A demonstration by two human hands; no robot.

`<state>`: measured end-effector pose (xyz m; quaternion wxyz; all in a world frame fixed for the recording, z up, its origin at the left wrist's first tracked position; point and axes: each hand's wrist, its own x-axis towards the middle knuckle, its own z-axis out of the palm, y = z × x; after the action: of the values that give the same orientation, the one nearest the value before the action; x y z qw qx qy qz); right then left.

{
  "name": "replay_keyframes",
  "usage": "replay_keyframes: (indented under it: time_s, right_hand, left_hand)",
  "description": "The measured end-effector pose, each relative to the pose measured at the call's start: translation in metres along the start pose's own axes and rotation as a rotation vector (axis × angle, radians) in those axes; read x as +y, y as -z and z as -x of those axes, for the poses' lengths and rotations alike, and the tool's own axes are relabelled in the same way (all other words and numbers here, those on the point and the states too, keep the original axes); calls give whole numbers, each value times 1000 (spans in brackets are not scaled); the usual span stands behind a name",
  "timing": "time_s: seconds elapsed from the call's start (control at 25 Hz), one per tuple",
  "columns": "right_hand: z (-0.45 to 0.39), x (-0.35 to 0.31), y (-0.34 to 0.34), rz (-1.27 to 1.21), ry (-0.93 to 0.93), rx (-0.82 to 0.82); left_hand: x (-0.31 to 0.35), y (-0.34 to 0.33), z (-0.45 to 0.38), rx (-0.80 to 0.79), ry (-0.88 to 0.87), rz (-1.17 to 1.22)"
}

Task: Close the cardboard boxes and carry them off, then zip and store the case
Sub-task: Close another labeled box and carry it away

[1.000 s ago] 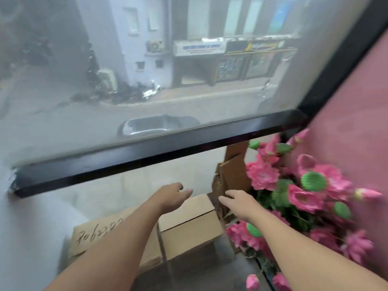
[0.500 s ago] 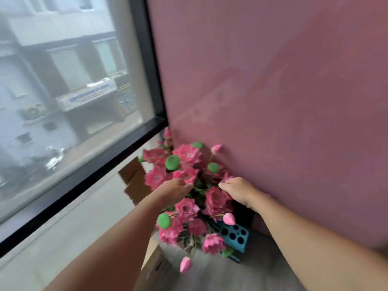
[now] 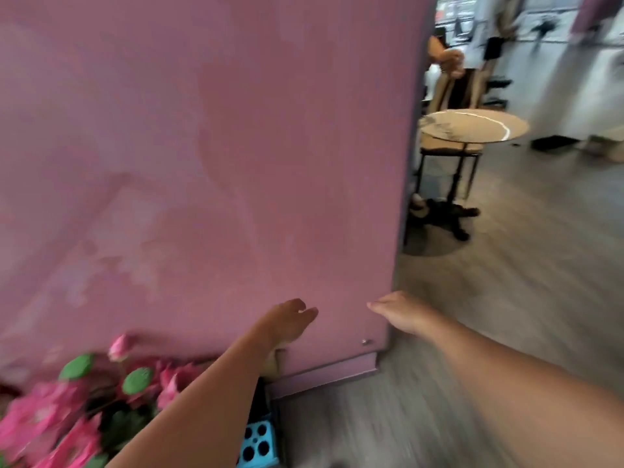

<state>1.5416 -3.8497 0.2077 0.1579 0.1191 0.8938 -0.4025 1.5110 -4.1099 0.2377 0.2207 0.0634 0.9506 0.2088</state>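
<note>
Pink wall [image 3: 202,163], left hand [image 3: 287,324] and right hand [image 3: 401,315] loose, empty, pink flowers [image 3: 50,423] beside blue crate [image 3: 258,444]

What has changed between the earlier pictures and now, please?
The view swung right: the window and brown cardboard boxes left the frame, the pink artificial flowers slid to the lower left, and a round wooden table appeared. Left hand and right hand stayed open, holding nothing.
</note>
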Motion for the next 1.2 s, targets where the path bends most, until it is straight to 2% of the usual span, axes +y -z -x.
replay_keyframes:
  time_s: [0.2,0.44,0.56,0.68,0.76,0.96,1.2]
  right_hand:
    - [-10,65,80,-79,-219,182]
    - [-12,109,157,-170,-416,448]
    - [-13,131,182,-231,-515,521]
    - [-16,155,207,-265,-568,535]
    - [-22,179,236,-272,-589,560]
    - [-65,264,336,-220,-600,566]
    - [-103,345,478,-215,-626,591]
  left_hand:
    - [121,-17,-93,-173,-354,-169]
    - [239,-30,-179,-314,-671,-111]
    - [296,-51,-220,-345,-705,-112]
    - [351,-80,-255,-503,-712,-97]
    - [398,-101,-277,-542,-705,-112]
    - [533,-156,-344,-571,-756,-182]
    - [687,-174,-403,-569,-828,-164]
